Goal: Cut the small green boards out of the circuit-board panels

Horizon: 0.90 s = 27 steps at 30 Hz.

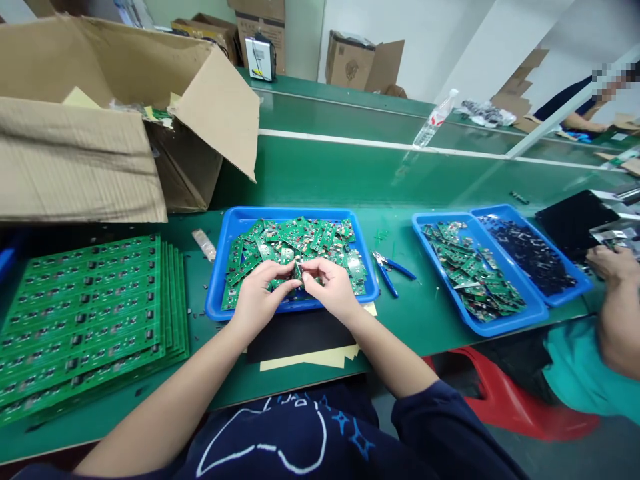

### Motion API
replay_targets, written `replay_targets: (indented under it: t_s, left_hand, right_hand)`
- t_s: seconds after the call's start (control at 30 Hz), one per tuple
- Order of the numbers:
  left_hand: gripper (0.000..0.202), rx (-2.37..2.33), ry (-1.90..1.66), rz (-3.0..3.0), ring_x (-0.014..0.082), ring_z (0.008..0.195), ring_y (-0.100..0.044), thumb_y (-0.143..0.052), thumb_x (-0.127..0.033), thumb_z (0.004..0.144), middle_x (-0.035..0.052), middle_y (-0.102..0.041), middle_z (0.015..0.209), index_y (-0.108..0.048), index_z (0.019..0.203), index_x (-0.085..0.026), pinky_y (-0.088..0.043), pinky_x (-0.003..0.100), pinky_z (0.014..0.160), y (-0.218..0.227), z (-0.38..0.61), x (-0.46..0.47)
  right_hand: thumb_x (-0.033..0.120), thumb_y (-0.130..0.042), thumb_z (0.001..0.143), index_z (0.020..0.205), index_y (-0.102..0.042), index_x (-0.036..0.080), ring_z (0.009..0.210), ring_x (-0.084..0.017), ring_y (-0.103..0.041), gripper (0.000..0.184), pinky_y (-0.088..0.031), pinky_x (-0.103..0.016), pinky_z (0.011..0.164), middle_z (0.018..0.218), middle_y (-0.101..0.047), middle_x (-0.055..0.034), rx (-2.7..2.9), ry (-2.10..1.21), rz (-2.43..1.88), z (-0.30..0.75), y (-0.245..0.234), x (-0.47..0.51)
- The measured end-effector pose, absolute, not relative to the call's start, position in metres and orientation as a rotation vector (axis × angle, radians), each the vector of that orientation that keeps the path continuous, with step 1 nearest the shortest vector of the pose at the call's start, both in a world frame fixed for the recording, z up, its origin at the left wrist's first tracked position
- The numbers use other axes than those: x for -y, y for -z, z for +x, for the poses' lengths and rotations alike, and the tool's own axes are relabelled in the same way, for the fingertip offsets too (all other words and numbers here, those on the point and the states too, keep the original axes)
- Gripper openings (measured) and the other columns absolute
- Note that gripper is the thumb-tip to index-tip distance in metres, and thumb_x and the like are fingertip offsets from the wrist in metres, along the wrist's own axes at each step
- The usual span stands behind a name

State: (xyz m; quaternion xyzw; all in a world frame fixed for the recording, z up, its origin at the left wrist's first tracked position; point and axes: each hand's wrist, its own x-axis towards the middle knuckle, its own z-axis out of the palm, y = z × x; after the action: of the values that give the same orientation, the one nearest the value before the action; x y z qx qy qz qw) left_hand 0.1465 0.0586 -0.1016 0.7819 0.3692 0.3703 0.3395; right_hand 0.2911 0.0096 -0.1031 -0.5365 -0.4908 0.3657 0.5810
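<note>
Both my hands meet above a blue tray (216, 280) heaped with small green circuit boards (280, 240). My left hand (263, 287) pinches one small circuit board (299, 270) between thumb and forefinger. On the board's other side, my right hand (327, 287) grips it with closed fingertips. The board is held edge-on, so most of it is hidden by the fingers. Just right of the tray lie blue-handled cutters (387, 272), their jaws pointing away from me.
A stack of large circuit panels (100, 307) stands at left, below an open cardboard box (210, 107). At right are a tray of boards (485, 323) and a tray of dark parts (575, 290). A co-worker's hand (613, 263) is beside them. A bottle (435, 123) stands behind.
</note>
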Motion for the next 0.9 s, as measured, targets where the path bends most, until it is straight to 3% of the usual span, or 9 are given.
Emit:
replay_targets:
  t_s: [0.27, 0.7, 0.9]
  left_hand:
    - [0.022, -0.97, -0.964, 1.853, 0.0155, 0.07, -0.06, -0.065, -0.035, 0.07, 0.0022, -0.064, 0.074, -0.067, 0.082, -0.017, -0.049, 0.029, 0.071, 0.103, 0.151, -0.054]
    - [0.031, -0.99, -0.936, 1.679, 0.0187, 0.072, -0.063, -0.068, -0.041, 0.066, 0.0049, -0.068, 0.078, -0.068, 0.083, -0.016, -0.05, 0.031, 0.07, 0.112, 0.155, -0.052]
    - [0.041, -1.037, -1.0, 1.452, 0.022, 0.083, -0.064, -0.071, -0.045, 0.061, 0.0084, -0.07, 0.088, -0.068, 0.087, -0.013, -0.05, 0.035, 0.08, 0.112, 0.156, -0.058]
  right_hand:
    - [0.022, -0.053, 0.063, 0.065, -0.052, 0.018, 0.055, -0.009, -0.045, 0.004, -0.04, -0.025, 0.056, 0.061, -0.051, 0.0037, 1.106, -0.925, -1.24, 0.29, 0.103, -0.012]
    - [0.019, -0.054, 0.06, 0.063, -0.052, 0.018, 0.052, -0.008, -0.041, 0.004, -0.036, -0.023, 0.051, 0.057, -0.05, 0.0047, 1.023, -0.948, -1.211, 0.288, 0.108, -0.016]
    - [0.02, -0.052, 0.067, 0.087, -0.064, 0.017, 0.054, -0.01, -0.046, 0.023, -0.041, -0.025, 0.054, 0.061, -0.054, 0.0023, 1.153, -0.959, -1.228, 0.29, 0.112, -0.016]
